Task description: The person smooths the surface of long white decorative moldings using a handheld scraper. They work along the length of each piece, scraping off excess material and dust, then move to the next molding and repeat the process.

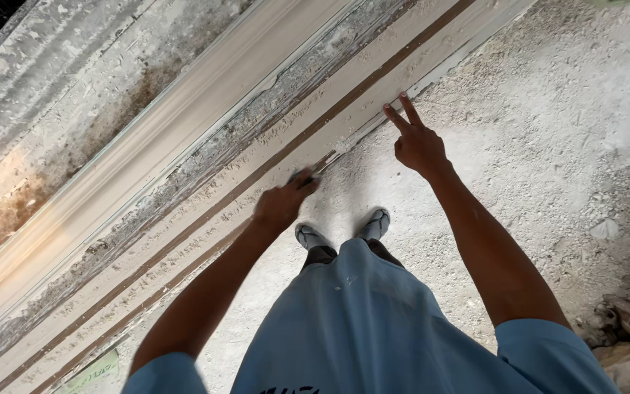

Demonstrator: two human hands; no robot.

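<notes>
Left hand (280, 204) pinches a small dark pad (302, 177) against the white frame (205, 95). Right hand (417, 142), two fingers spread, touches the frame's edge; rubble (628, 328) lies well away.

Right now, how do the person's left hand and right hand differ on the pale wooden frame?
The left hand is closed around a small dark object pressed to the pale wooden frame and looks motion-blurred; the right hand holds nothing and looks sharp. The left hand's fingers are curled; the right hand spreads two fingers against the frame's edge. Both are bare, arms extended toward the frame.
</notes>
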